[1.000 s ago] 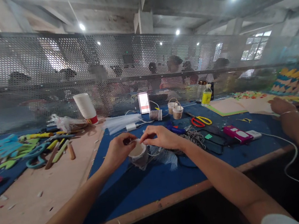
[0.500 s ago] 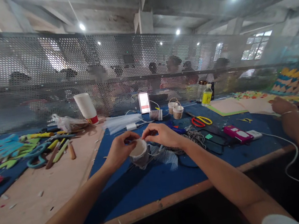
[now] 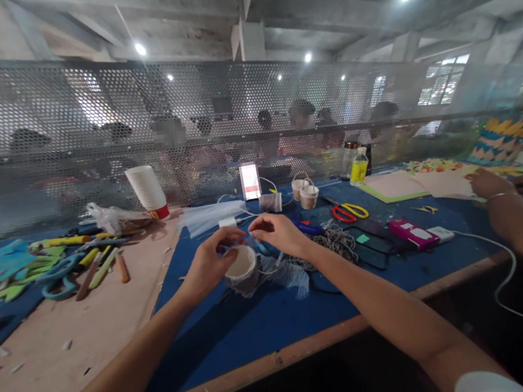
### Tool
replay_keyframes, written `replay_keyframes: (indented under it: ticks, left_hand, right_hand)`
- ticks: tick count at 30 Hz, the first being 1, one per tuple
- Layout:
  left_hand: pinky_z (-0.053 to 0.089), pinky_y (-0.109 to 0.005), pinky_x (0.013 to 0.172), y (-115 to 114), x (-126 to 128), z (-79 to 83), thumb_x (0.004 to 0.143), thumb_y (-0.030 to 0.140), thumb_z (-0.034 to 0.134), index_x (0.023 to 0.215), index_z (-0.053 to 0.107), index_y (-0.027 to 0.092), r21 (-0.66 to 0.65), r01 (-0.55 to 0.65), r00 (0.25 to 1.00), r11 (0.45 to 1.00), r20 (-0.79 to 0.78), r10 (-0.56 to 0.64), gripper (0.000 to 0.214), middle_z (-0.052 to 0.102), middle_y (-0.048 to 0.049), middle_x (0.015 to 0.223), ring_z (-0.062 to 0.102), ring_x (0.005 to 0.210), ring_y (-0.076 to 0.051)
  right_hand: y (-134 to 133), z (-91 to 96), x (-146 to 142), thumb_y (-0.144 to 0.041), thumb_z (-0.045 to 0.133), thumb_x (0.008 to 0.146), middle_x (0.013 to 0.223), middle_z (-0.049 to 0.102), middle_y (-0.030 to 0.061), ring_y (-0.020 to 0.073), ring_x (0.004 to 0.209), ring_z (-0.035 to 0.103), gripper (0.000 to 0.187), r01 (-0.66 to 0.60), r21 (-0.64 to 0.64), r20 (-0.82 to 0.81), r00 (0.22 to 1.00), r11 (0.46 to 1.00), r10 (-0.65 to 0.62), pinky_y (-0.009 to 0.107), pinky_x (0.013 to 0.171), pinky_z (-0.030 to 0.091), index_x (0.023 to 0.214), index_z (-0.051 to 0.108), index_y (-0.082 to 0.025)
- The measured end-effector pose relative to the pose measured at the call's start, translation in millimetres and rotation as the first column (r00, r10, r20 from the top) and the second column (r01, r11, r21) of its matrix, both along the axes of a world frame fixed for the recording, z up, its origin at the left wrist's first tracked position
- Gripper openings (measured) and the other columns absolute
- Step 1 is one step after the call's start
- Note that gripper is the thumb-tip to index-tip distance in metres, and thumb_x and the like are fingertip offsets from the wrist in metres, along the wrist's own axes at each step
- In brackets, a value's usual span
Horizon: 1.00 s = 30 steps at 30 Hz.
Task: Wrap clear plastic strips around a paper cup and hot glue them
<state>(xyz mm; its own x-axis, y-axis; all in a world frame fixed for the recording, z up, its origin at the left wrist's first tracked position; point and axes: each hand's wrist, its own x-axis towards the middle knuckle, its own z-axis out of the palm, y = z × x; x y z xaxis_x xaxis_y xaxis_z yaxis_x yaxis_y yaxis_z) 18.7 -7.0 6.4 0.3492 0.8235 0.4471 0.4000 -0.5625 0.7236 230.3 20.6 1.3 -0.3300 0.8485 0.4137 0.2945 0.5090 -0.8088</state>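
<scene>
We see stacked cups (image 3: pixel 146 192) left of our left hand (image 3: pixel 210 259), its fingers curled and slightly parted by the rim of the cup (image 3: pixel 245 284), which stands on the table (image 3: pixel 245 339); our right hand (image 3: pixel 282 236) bunches narrowly just right; whether either holds anything we cannot tell; rightward lie twine (image 3: pixel 344 242), then scissors (image 3: pixel 350 210)
</scene>
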Motion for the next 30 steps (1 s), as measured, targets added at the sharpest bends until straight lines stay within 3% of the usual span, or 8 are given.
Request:
replay_keyframes:
  ticks: [6, 10, 14, 17, 18, 19, 25, 30]
  left_hand:
    - [0.045, -0.033, 0.081, 0, -1, 1.9, 0.081, 0.019, 0.051, 0.104, 0.074, 0.022, 0.014, 0.022, 0.997, 1.000, -0.079, -0.021, 0.033, 0.073, -0.0050, 0.108, 0.064, 0.099, -0.022]
    - [0.046, -0.034, 0.084, 1, 0, 1.9, 0.081, 0.022, 0.053, 0.100, 0.074, 0.022, 0.003, -0.017, 0.997, 1.000, -0.074, 0.017, 0.028, 0.075, -0.0046, 0.104, 0.065, 0.099, -0.023]
    - [0.047, -0.033, 0.080, 3, -3, -0.6, 0.082, 0.026, 0.054, 0.098, 0.074, 0.023, 0.021, -0.043, 0.994, 0.999, -0.101, 0.045, 0.026, 0.076, -0.0037, 0.101, 0.066, 0.092, -0.023]
    - [0.048, -0.032, 0.078, 6, -6, -3.8, 0.082, 0.027, 0.056, 0.102, 0.074, 0.025, 0.030, -0.035, 0.993, 0.999, -0.111, 0.039, 0.026, 0.076, -0.0027, 0.100, 0.067, 0.092, -0.023]
    - [0.049, -0.032, 0.078, 7, -6, -4.6, 0.082, 0.027, 0.057, 0.102, 0.074, 0.025, 0.027, -0.043, 0.993, 0.999, -0.111, 0.046, 0.027, 0.076, -0.0025, 0.100, 0.067, 0.091, -0.023]
    - [0.049, -0.032, 0.079, 7, -6, -5.1, 0.082, 0.027, 0.057, 0.102, 0.074, 0.025, 0.023, -0.053, 0.992, 0.998, -0.110, 0.055, 0.026, 0.076, -0.0024, 0.099, 0.067, 0.091, -0.023]
    - [0.050, -0.033, 0.080, 6, -4, -4.5, 0.083, 0.030, 0.059, 0.103, 0.074, 0.024, 0.015, -0.081, 0.991, 0.997, -0.106, 0.082, 0.026, 0.076, -0.0039, 0.099, 0.068, 0.089, -0.023]
    - [0.051, -0.034, 0.081, 5, -5, -5.5, 0.083, 0.031, 0.059, 0.106, 0.073, 0.024, -0.003, -0.084, 0.992, 0.996, -0.096, 0.084, 0.028, 0.076, -0.0044, 0.102, 0.068, 0.090, -0.023]
  right_hand:
    - [1, -7.1, -4, -0.025, 0.065, 0.087, 0.084, 0.071, 0.0019, 0.0138, 0.073, 0.067, 0.014, -0.007, -0.023, -0.015, 1.000, 1.000, 0.006, 0.027, 0.076, 0.052, 0.099, 0.067, -0.017]
    - [0, 4.8, 6, -0.024, 0.064, 0.088, 0.089, 0.072, 0.0031, 0.0142, 0.080, 0.068, 0.014, 0.008, 0.030, 0.031, 0.999, 1.000, -0.009, 0.027, 0.080, 0.052, 0.099, 0.067, -0.016]
    - [10, 22.7, 45, -0.025, 0.061, 0.092, 0.101, 0.073, 0.0048, 0.0147, 0.091, 0.067, 0.016, 0.170, 0.181, 0.170, 0.965, 0.969, -0.201, 0.027, 0.085, 0.049, 0.103, 0.068, -0.017]
    - [17, 25.1, 82, -0.024, 0.053, 0.096, 0.104, 0.072, 0.0057, 0.0153, 0.094, 0.066, 0.018, 0.355, 0.257, 0.442, 0.783, 0.899, -0.436, 0.027, 0.086, 0.048, 0.106, 0.067, -0.017]
    - [18, 23.0, 92, -0.025, 0.052, 0.097, 0.108, 0.071, 0.0058, 0.0161, 0.098, 0.066, 0.019, 0.388, 0.280, 0.563, 0.675, 0.878, -0.477, 0.027, 0.087, 0.047, 0.107, 0.067, -0.018]
    - [18, 19.6, 100, -0.026, 0.054, 0.096, 0.110, 0.071, 0.0072, 0.0179, 0.101, 0.065, 0.018, 0.396, 0.276, 0.608, 0.634, 0.876, -0.478, 0.028, 0.087, 0.046, 0.106, 0.067, -0.018]
    - [14, -6.1, 111, -0.045, 0.067, 0.089, 0.116, 0.069, 0.0109, 0.0243, 0.104, 0.067, 0.038, 0.370, 0.203, 0.764, 0.520, 0.907, -0.383, 0.029, 0.083, 0.047, 0.117, 0.065, -0.020]
    - [20, -16.3, 103, -0.034, 0.065, 0.090, 0.120, 0.068, 0.0183, 0.0306, 0.114, 0.063, 0.034, 0.414, 0.200, 0.812, 0.438, 0.888, -0.387, 0.035, 0.091, 0.046, 0.118, 0.064, -0.015]
